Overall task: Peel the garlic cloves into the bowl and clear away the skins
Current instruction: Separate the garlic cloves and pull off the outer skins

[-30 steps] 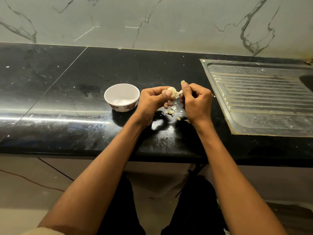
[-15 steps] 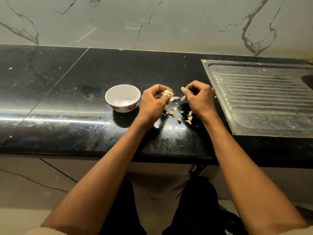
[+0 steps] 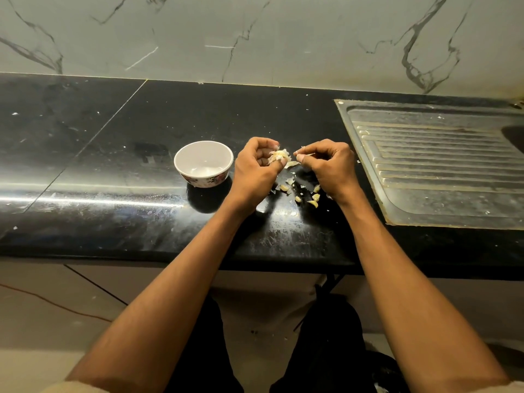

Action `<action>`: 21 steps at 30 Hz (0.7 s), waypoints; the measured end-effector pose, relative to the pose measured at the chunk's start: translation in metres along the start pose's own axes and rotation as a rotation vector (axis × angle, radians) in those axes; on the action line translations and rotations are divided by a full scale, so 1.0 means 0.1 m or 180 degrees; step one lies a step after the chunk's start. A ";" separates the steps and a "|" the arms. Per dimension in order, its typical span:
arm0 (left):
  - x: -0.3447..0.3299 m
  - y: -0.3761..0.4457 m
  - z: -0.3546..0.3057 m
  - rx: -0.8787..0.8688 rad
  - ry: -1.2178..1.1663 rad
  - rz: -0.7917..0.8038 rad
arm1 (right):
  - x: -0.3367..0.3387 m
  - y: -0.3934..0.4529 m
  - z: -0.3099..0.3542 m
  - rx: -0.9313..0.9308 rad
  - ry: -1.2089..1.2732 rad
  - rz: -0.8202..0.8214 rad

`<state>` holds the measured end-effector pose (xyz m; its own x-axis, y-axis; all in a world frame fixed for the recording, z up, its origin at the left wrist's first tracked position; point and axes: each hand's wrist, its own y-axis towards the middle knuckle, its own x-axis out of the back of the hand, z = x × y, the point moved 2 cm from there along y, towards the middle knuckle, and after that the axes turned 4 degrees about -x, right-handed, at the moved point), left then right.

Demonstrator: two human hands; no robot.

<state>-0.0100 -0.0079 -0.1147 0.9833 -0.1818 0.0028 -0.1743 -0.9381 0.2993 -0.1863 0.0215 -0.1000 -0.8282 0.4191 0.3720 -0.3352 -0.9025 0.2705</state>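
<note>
Two bare forearms reach forward from the bottom of the view over the near edge of the black surface [image 3: 113, 154]. On that surface below and between the hands lie loose garlic cloves [image 3: 314, 200]; about five can be counted, with a few pale skins [image 3: 292, 165] scattered among them, too small to number exactly.

Just beyond them the two hands hover close together above the surface. The left hand [image 3: 256, 168] is curled, knuckles up, its grip closed around a garlic piece [image 3: 279, 156] pinched between thumb and fingertips; papery skin sticks out from it. The right hand [image 3: 329, 163] is likewise curled, thumb and forefinger pinching a thin shred of skin [image 3: 304, 153] just beside the garlic piece, not quite touching it.

Left of the left hand, near but apart, stands one white bowl [image 3: 203, 163] with a flowered band outside; no clove shows inside it.

Right of the hands lies one ribbed steel draining board [image 3: 442, 165], set into the surface. Farthest back rises a veined marble wall [image 3: 255, 38].
</note>
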 end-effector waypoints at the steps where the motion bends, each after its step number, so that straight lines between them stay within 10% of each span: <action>1: 0.00 0.00 0.00 0.0007 -0.0004 -0.0020 | 0.00 0.01 -0.01 0.0012 0.0001 -0.0034; 21: 0.00 -0.05 -0.07 -0.0100 0.0299 -0.0086 | -0.04 -0.18 0.11 0.0455 0.0324 0.0194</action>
<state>-0.0087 -0.0009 -0.1099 0.9884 -0.1266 0.0834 -0.1473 -0.9323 0.3303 -0.1720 0.0368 -0.0961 -0.8887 0.3452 0.3017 -0.2217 -0.8996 0.3764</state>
